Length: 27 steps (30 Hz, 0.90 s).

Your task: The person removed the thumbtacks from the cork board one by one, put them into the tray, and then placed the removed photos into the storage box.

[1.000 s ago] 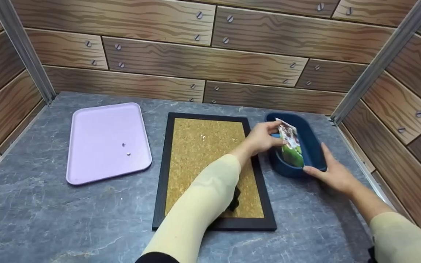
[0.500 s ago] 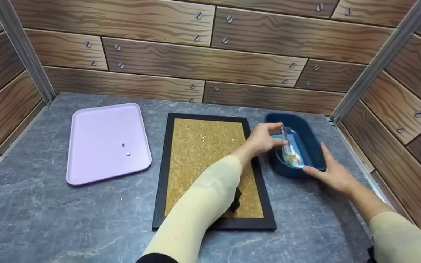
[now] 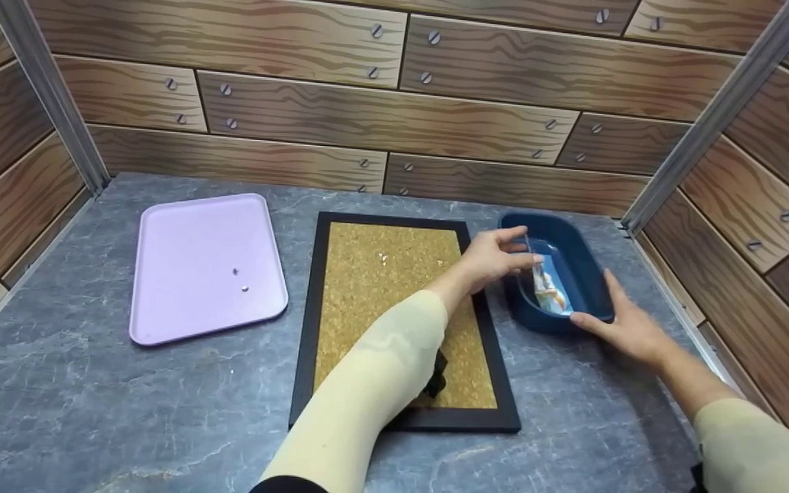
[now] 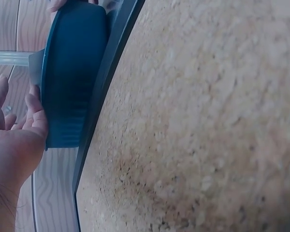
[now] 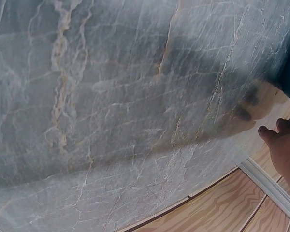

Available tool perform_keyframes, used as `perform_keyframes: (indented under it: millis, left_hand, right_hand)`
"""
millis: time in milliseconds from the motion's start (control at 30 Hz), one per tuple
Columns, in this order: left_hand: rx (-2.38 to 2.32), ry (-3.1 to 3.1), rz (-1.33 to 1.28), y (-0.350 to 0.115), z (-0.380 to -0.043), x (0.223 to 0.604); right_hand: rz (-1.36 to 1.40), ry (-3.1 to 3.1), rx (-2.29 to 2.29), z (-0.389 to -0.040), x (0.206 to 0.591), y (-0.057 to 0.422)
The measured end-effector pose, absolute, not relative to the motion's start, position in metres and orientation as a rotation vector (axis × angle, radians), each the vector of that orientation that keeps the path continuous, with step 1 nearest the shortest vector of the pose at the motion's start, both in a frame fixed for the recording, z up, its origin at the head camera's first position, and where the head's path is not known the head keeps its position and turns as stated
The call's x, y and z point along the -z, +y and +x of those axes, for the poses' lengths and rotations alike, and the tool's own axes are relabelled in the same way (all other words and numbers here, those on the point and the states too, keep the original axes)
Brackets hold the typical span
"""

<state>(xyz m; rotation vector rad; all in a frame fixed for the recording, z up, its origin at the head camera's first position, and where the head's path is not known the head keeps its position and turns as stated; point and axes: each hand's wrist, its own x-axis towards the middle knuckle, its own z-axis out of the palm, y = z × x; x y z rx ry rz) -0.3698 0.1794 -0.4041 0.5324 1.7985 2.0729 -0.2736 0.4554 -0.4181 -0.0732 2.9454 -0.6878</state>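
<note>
At the dark blue tub (image 3: 583, 274), my left hand (image 3: 494, 260) pinches a thin picture card (image 3: 540, 281) between thumb and fingers, with the card tilted nearly edge-on inside the tub. Beyond it, a blue-and-white picture (image 3: 559, 287) shows low in the tub. In the left wrist view the left hand (image 4: 19, 135) is at the tub's rim, and a pale corner of the card (image 4: 35, 67) sticks up above its fingers. My right hand (image 3: 631, 329) holds the tub's near right side, thumb on the rim and fingers along the outer wall.
A black-framed cork board (image 3: 374, 315) lies beneath my left forearm, with small shiny bits (image 3: 383, 259) on it. To the left is a lilac tray (image 3: 196, 253) bearing two tiny objects (image 3: 244, 289). Wood-patterned walls (image 3: 298, 103) enclose the grey marbled table (image 3: 216, 404).
The card in my left hand has turned from showing its green-and-brown face to nearly edge-on, revealing the blue-and-white picture in the tub. The right hand keeps its hold.
</note>
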Motion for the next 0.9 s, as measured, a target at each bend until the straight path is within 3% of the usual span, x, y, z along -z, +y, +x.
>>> perform_keyframes:
  millis: [900]
  left_hand:
    - [-1.919,1.723,0.560,0.1755,-0.3688,0.3961]
  right_hand:
    - [-0.074,2.942,0.687,-0.2754,0.4218,0.4582]
